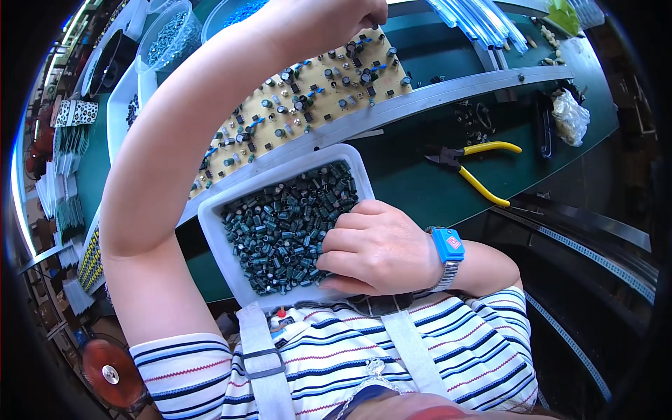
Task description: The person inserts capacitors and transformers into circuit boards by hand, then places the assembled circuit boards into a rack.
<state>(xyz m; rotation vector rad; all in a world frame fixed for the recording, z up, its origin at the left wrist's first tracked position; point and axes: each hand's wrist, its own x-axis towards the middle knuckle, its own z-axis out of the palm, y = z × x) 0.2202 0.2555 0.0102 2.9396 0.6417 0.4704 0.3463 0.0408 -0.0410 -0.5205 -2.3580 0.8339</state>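
My left arm reaches up across the view. Its hand [350, 19], partly cut off by the top edge, is over the far part of a tan circuit board [323, 127] set with many small parts. Those fingers are pinched together; a small dark thing shows under the fingertips, too little to name. Close to my body is a white plastic tray [212, 222] filled with small dark green cylindrical capacitors [280, 227]. My right hand [374, 248], with a blue wrist strap [448, 245], curls over the tray's right side. Its fingertips touch the capacitors, and what they hold is hidden.
A metal rail [420, 101] runs along the board's near edge. Yellow-handled cutters [458, 162] lie on the green table [402, 164]. Beyond are a crumpled clear bag [570, 117], clear plastic tubes [476, 24] and a round tub of small parts [168, 38].
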